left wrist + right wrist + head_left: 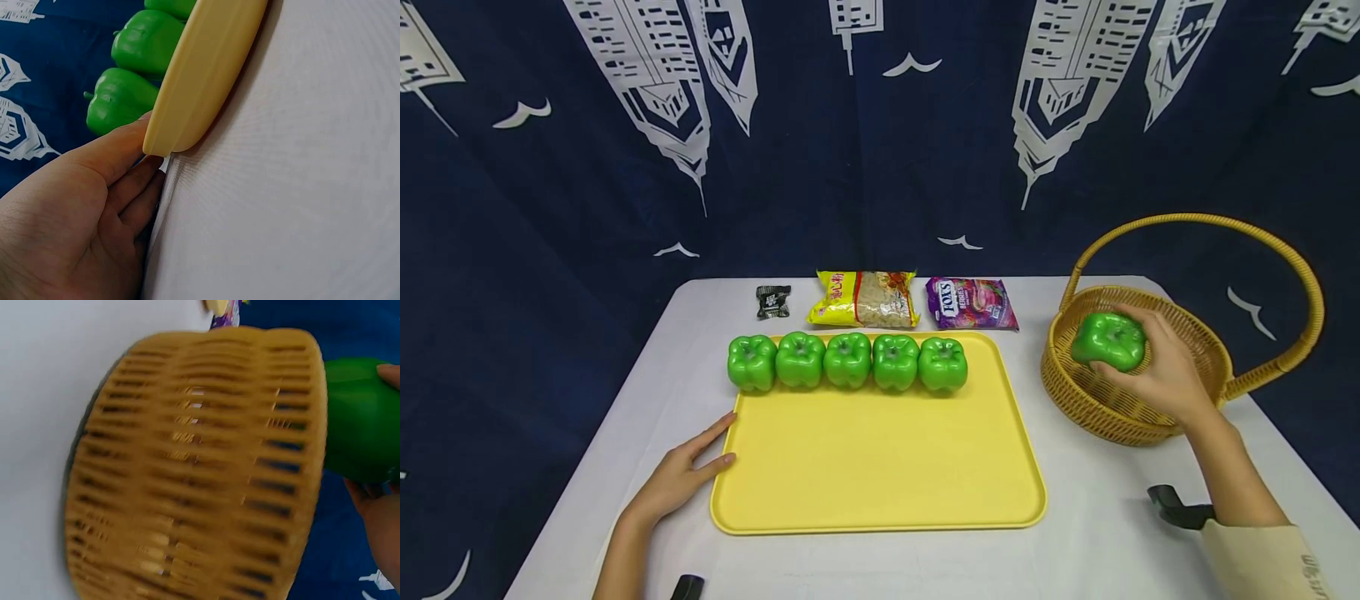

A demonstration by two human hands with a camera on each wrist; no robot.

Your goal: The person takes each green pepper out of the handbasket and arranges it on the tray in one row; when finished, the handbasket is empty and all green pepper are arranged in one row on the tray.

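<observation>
My right hand (1159, 367) grips a green bell pepper (1109, 340) between thumb and fingers over the wicker basket (1075, 398). In the right wrist view the held pepper (357, 419) shows above the basket's rim, and the woven side (200, 456) fills much of the picture. Several more green bell peppers (847, 360) stand in a row along the far side of a yellow tray (880, 458). With fingers extended, my left hand (673, 482) touches the tray's left edge. The left wrist view has its thumb at the tray rim (203, 69).
Behind the tray lie a small black packet (772, 302), a yellow food bag (863, 300) and a purple candy bag (972, 303). The basket's tall handle (1198, 218) arches up on the right. White cloth (865, 571) covers the table, and a dark blue curtain (857, 167) hangs behind.
</observation>
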